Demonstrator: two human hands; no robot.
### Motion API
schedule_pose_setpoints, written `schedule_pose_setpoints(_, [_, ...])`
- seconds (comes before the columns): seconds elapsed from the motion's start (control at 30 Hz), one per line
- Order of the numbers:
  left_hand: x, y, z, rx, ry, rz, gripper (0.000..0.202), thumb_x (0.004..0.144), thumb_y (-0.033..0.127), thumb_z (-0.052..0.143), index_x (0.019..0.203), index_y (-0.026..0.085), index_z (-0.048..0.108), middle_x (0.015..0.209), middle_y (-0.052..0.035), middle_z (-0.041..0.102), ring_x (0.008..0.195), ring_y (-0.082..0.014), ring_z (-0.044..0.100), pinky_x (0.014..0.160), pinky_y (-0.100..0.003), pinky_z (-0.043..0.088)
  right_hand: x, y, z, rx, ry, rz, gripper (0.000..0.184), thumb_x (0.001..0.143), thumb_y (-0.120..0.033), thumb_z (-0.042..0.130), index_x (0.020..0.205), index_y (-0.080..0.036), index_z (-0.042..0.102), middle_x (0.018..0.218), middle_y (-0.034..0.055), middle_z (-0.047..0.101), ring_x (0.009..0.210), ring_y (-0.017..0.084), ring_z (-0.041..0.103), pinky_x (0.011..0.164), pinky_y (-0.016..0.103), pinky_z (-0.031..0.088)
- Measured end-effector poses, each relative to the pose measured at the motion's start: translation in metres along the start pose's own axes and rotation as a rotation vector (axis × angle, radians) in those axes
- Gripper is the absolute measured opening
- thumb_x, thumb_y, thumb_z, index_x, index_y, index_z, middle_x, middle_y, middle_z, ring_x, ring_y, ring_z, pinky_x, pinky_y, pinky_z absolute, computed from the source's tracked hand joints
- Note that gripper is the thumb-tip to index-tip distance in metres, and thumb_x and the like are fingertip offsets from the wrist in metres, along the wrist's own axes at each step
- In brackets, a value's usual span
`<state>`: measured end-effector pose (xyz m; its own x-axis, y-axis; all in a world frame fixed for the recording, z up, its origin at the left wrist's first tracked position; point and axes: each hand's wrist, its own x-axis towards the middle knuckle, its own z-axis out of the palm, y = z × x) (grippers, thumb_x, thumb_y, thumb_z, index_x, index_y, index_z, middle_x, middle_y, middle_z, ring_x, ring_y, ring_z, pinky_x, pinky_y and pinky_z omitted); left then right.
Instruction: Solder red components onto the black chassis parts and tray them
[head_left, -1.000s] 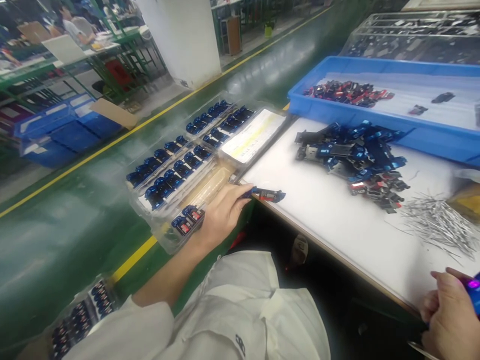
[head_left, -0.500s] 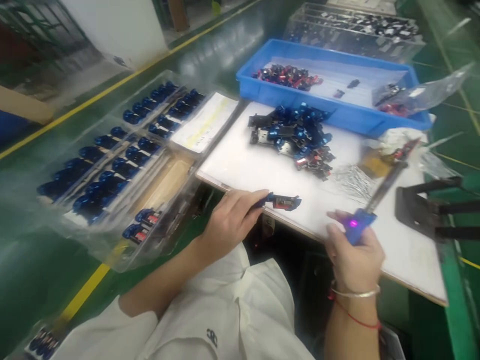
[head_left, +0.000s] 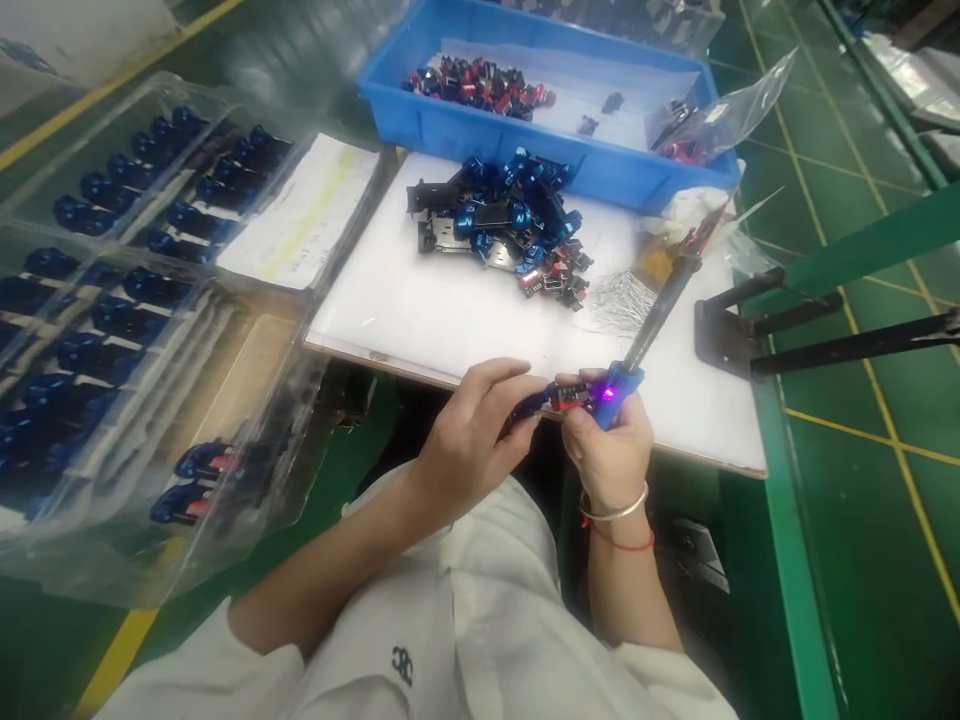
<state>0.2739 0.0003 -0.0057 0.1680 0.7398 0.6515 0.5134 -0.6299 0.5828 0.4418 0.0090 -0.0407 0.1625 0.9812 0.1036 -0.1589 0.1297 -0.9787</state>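
**Well, the work sits right in front of us**

Nearest to us, the white sleeves of our coat (head_left: 405,640) run forward to both wrists, and a silver bangle and a red string (head_left: 615,530) circle the right one. Our left hand (head_left: 472,440) has a clenched grip on a small blue-and-red part (head_left: 559,398), held between the fingers just above the near edge of the white surface (head_left: 420,340). Our right hand (head_left: 611,450) is closed around a blue tool (head_left: 611,393) with a glowing purple light, and its long dark shaft (head_left: 664,310) slants away to the far right. The tool sits just beside the part, but our fingers hide whether they touch.

To the left, clear plastic trays (head_left: 97,340) hold rows of blue parts, and a sheet of paper (head_left: 307,210) lies in the tray section beside them. On the surface, a heap of blue and red parts (head_left: 510,225) sits near a scatter of thin silver pins (head_left: 622,300), with a crumpled white bag (head_left: 686,215) beyond. Farther on, a blue crate (head_left: 457,135) holds a pile of red and dark parts (head_left: 480,85), and a clear plastic bag (head_left: 712,115) lies against its corner. To the right, a black metal stand (head_left: 720,335) rises over the green floor (head_left: 862,500).
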Motion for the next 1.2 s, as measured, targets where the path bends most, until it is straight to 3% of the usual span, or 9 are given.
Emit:
schedule_pose_setpoints(0.07, [0.001, -0.001, 0.002, -0.07, -0.044, 0.002, 0.031, 0.09, 0.011, 0.056, 0.12, 0.019, 0.052, 0.117, -0.0111, 0.069, 0.111, -0.0188, 0.067, 0.095, -0.031, 0.056, 0.0, 0.0, -0.001, 0.005, 0.006, 0.019, 0.041, 0.069, -0.041, 0.087, 0.099, -0.024, 0.063, 0.091, 0.0026, 0.071, 0.057, 0.013, 0.061, 0.047, 0.024, 0.049])
schedule_pose_setpoints(0.27, [0.003, -0.003, 0.004, -0.124, -0.124, -0.038, 0.03, 0.09, 0.014, 0.054, 0.119, 0.021, 0.051, 0.107, -0.0052, 0.072, 0.092, -0.016, 0.071, 0.083, -0.028, 0.058, -0.002, -0.002, -0.003, 0.014, 0.01, 0.077, 0.04, 0.072, -0.039, 0.086, 0.099, -0.023, 0.062, 0.074, -0.0029, 0.066, 0.036, 0.005, 0.038, 0.032, 0.02, 0.027])
schedule_pose_setpoints(0.53, [0.0, -0.008, 0.005, -0.166, -0.178, -0.111, 0.027, 0.091, 0.018, 0.054, 0.118, 0.021, 0.052, 0.107, -0.0049, 0.071, 0.089, -0.0166, 0.07, 0.082, -0.028, 0.057, -0.004, -0.002, 0.0, -0.035, 0.013, 0.149, 0.046, 0.072, -0.047, 0.084, 0.099, -0.021, 0.057, 0.057, -0.0078, 0.056, 0.031, 0.006, 0.034, 0.028, 0.02, 0.023])
schedule_pose_setpoints(0.63, [0.001, -0.01, 0.004, -0.224, -0.221, -0.232, 0.026, 0.089, 0.021, 0.056, 0.115, 0.02, 0.055, 0.106, -0.0053, 0.072, 0.09, -0.0173, 0.071, 0.08, -0.028, 0.056, 0.0, -0.007, 0.005, -0.07, 0.02, 0.196, 0.051, 0.068, -0.053, 0.085, 0.097, -0.021, 0.057, 0.05, -0.0096, 0.051, 0.03, 0.006, 0.033, 0.028, 0.02, 0.021])
schedule_pose_setpoints(0.77, [0.003, -0.015, 0.002, -0.423, -0.255, -0.55, 0.03, 0.087, 0.024, 0.061, 0.117, 0.02, 0.056, 0.1, -0.0048, 0.074, 0.089, -0.0165, 0.071, 0.079, -0.027, 0.056, 0.006, -0.014, 0.007, -0.11, 0.004, 0.284, 0.059, 0.063, -0.057, 0.086, 0.102, -0.02, 0.061, 0.046, -0.0103, 0.048, 0.03, 0.006, 0.03, 0.027, 0.019, 0.02])
schedule_pose_setpoints(0.93, [0.007, -0.029, 0.0, -0.664, -0.156, -0.845, 0.033, 0.08, 0.028, 0.072, 0.11, 0.016, 0.063, 0.101, -0.0074, 0.073, 0.093, -0.0181, 0.071, 0.08, -0.03, 0.059, 0.008, -0.016, -0.003, -0.108, 0.006, 0.253, 0.056, 0.069, -0.051, 0.084, 0.11, -0.019, 0.063, 0.043, -0.0134, 0.039, 0.03, 0.006, 0.031, 0.028, 0.018, 0.021])
schedule_pose_setpoints(1.07, [0.01, -0.035, -0.002, -0.73, -0.141, -0.954, 0.033, 0.078, 0.031, 0.075, 0.105, 0.014, 0.065, 0.095, -0.0061, 0.072, 0.083, -0.0161, 0.07, 0.073, -0.03, 0.062, 0.007, -0.015, -0.007, -0.136, 0.005, 0.218, 0.045, 0.072, -0.048, 0.083, 0.099, -0.018, 0.065, 0.042, -0.0119, 0.04, 0.029, 0.006, 0.032, 0.027, 0.018, 0.02])
schedule_pose_setpoints(1.2, [0.01, -0.036, -0.003, -0.762, -0.151, -0.966, 0.036, 0.078, 0.035, 0.076, 0.106, 0.013, 0.065, 0.091, -0.0048, 0.071, 0.079, -0.0143, 0.068, 0.069, -0.029, 0.062, 0.005, -0.016, -0.005, -0.146, -0.009, 0.222, 0.043, 0.072, -0.049, 0.082, 0.095, -0.017, 0.066, 0.039, -0.0115, 0.039, 0.027, 0.006, 0.031, 0.027, 0.017, 0.02])
